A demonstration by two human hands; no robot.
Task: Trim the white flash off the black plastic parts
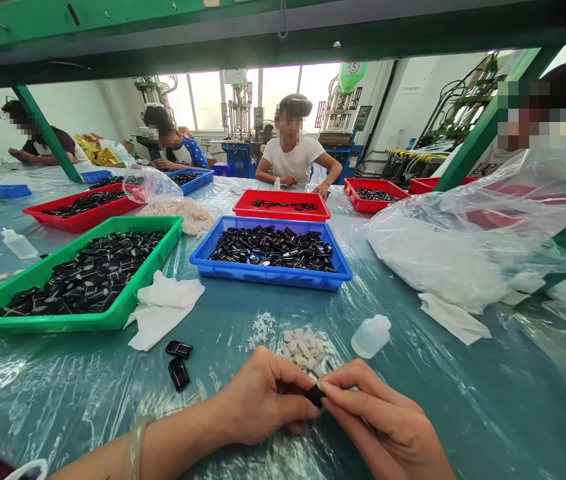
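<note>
From the head camera I see my left hand (257,395) pinching a small black piece (315,395) between thumb and forefinger; my right hand's (383,415) fingertips bunch against it, and what they grip I cannot tell. Bare bench (487,407) opens right of the hands; beyond them, pale pieces (305,349) and a bottle (370,338) crowd near, the blue tray's (270,272) edge farther off. Fingers cover most of the piece, so I cannot read its long axis or pointing.
</note>
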